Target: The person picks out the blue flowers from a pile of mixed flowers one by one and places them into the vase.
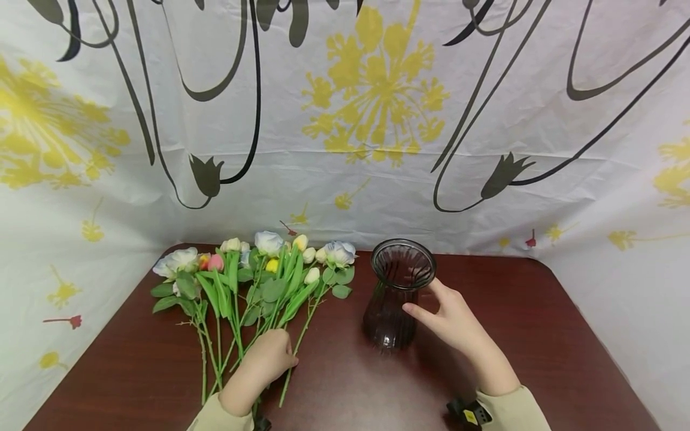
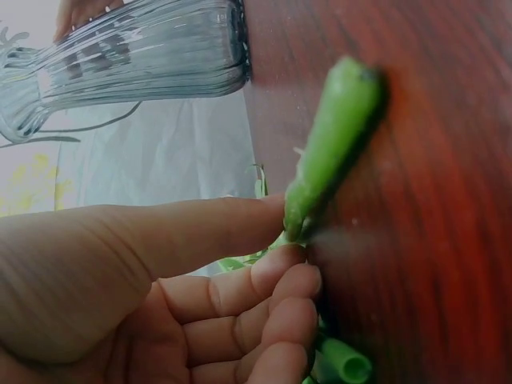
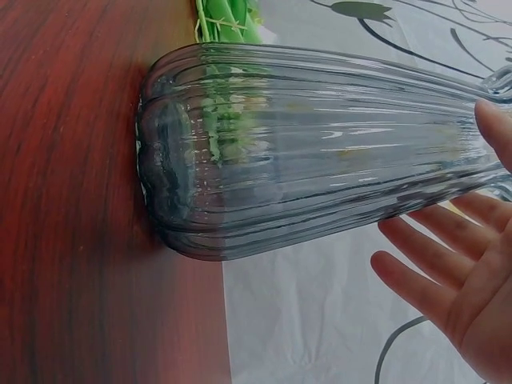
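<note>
My left hand (image 1: 266, 356) pinches a green flower stem between thumb and forefinger; the cut end of that stem (image 2: 332, 128) stands out close in the left wrist view. Under and beyond this hand lie artificial flowers (image 1: 221, 293), with white-blue, pink and yellow blooms at the far end and stems toward me. A dark, clear ribbed glass vase (image 1: 390, 317) stands upright to the right of them. Around its neck, just below the flared rim, my right hand (image 1: 453, 317) holds it, thumb in front and fingers behind; the right wrist view shows the lower fingertips apart from the glass.
The dark red wooden table (image 1: 345, 383) ends at the back against a white patterned cloth (image 1: 280, 179), which also hangs at both sides. Another cut stem end (image 2: 348, 362) lies below the left fingers. A black strap device (image 1: 469, 413) sits at the right wrist.
</note>
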{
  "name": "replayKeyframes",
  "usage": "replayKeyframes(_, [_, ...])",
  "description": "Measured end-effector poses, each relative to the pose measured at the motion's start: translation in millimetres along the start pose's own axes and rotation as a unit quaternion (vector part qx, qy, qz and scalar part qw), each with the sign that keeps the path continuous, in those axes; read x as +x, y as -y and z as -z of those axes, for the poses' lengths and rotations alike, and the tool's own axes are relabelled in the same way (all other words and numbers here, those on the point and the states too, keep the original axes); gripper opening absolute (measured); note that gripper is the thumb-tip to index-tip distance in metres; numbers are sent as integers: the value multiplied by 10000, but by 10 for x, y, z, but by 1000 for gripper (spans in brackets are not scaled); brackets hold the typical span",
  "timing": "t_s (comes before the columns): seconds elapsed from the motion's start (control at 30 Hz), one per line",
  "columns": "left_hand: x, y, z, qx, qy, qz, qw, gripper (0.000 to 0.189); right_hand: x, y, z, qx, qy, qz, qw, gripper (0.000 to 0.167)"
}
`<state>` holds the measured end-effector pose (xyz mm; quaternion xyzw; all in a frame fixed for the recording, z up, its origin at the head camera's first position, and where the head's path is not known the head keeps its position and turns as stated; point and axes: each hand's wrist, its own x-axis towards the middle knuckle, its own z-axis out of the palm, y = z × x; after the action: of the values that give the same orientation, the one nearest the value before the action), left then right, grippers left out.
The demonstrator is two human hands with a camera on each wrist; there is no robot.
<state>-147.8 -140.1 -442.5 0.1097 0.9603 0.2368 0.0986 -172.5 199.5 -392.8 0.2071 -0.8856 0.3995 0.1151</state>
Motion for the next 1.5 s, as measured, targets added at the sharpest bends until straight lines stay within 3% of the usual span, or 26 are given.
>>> replayKeyframes(0.37, [-11,21,9,-127,-44,-38,9999,50,-6,-9,-3,-82,-16,67,9999,54])
replayKeyframes(0.93, [-15,21,67,-909,236,470,9945,51,-11,-8,-9,-144,-78,90,9998,53])
replayKeyframes(1.2, [-35,6,141,-1077,236,318,9934,50,-9,-15,-8,-210,-54,79,9997,54])
replayKeyframes(1.5, [-70,-19,215,-1152,83,-201,9931,38,-16,-4,-3,-139,23,18,9999,55])
